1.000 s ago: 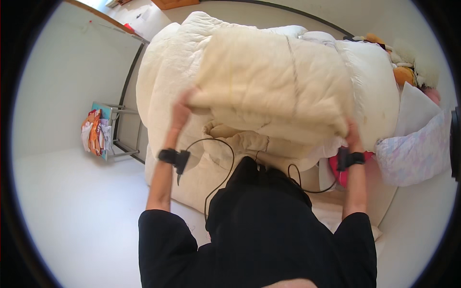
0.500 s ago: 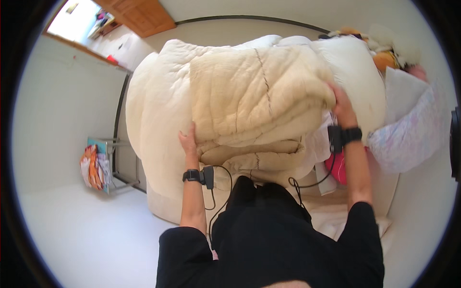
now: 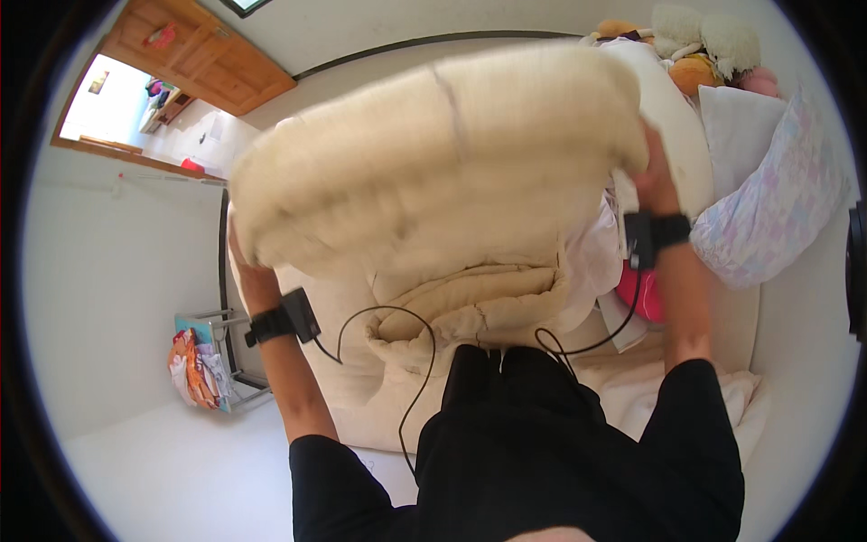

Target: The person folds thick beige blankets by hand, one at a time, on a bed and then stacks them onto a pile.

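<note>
A thick, cream folded quilt (image 3: pixel 433 149) is raised in front of me, blurred by motion. My left hand (image 3: pixel 248 257) grips its left end, with the fingers mostly hidden by the bedding. At the right end, my right hand (image 3: pixel 652 176) is closed on the quilt's edge. Below the raised part, nearer my legs, lies another folded layer of cream quilt (image 3: pixel 479 303) with a dark stitched line; whether the two are joined is hidden.
A patterned pillow (image 3: pixel 768 212), a white pillow (image 3: pixel 736 135) and plush toys (image 3: pixel 695 72) lie to the right. A pink item (image 3: pixel 639 294) is near my right forearm. A metal-framed stand (image 3: pixel 237 357) holding cloths is at left. A wooden door (image 3: pixel 194 50) stands at far left.
The quilt has come up off the bed and spread to the left. My left hand has moved left from the quilt's near edge to its left end; my right hand has shifted slightly right.
</note>
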Demonstrator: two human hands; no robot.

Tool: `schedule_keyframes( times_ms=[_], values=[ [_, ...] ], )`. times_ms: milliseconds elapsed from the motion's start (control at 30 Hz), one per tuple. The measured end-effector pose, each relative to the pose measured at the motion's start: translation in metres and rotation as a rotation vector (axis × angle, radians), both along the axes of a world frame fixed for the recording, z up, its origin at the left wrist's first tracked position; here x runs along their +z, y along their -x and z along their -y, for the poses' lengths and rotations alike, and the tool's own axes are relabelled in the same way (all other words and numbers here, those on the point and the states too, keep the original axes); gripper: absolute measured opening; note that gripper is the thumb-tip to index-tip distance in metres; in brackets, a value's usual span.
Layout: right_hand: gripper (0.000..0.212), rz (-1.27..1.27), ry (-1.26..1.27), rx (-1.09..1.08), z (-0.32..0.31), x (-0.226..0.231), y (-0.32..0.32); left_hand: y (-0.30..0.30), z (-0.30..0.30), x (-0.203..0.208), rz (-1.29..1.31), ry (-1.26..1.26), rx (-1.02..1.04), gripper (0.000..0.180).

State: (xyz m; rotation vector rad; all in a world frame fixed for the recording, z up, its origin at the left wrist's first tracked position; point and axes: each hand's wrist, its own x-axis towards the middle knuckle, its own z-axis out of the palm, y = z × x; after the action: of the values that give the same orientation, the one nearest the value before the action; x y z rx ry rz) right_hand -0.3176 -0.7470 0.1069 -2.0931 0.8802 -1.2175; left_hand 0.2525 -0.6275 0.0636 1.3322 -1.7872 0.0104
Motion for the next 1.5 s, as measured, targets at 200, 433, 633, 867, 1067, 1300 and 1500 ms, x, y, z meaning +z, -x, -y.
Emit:
schedule_keyframes(
  times_ms=[200,433,633,867,1067,1300,1500],
  values=[
    [0.032,1.125,-1.333,0.096,-0.038,-0.135,-0.039,0.006,-0.139,-0.183,0.799,-0.342,0.15,0.053],
    [0.043,0.066,-0.1,-0.113,0.012,0.018,-0.046,0.185,-0.082,-0.226,0.841,-1.156,-0.017,0.045],
    [0.037,0.386,-0.157,0.111,0.049,0.076,-0.063,0.178,0.03,-0.251,0.458,-0.947,0.181,0.045],
    [0.019,1.255,-1.14,0.55,0.052,0.01,-0.059,0.156,0.08,-0.269,0.049,-0.928,0.282,0.045],
    [0.017,1.267,-1.097,0.58,0.076,0.002,-0.063,0.145,0.082,-0.222,-0.405,-0.829,0.229,0.045],
    [0.014,1.189,-1.02,0.912,0.07,0.055,-0.077,0.111,0.089,-0.106,-0.783,-0.543,0.106,0.046],
    [0.017,1.1,-0.877,0.628,0.074,0.045,-0.064,0.103,0.059,-0.159,-0.84,-0.778,0.241,0.047]
  ],
)
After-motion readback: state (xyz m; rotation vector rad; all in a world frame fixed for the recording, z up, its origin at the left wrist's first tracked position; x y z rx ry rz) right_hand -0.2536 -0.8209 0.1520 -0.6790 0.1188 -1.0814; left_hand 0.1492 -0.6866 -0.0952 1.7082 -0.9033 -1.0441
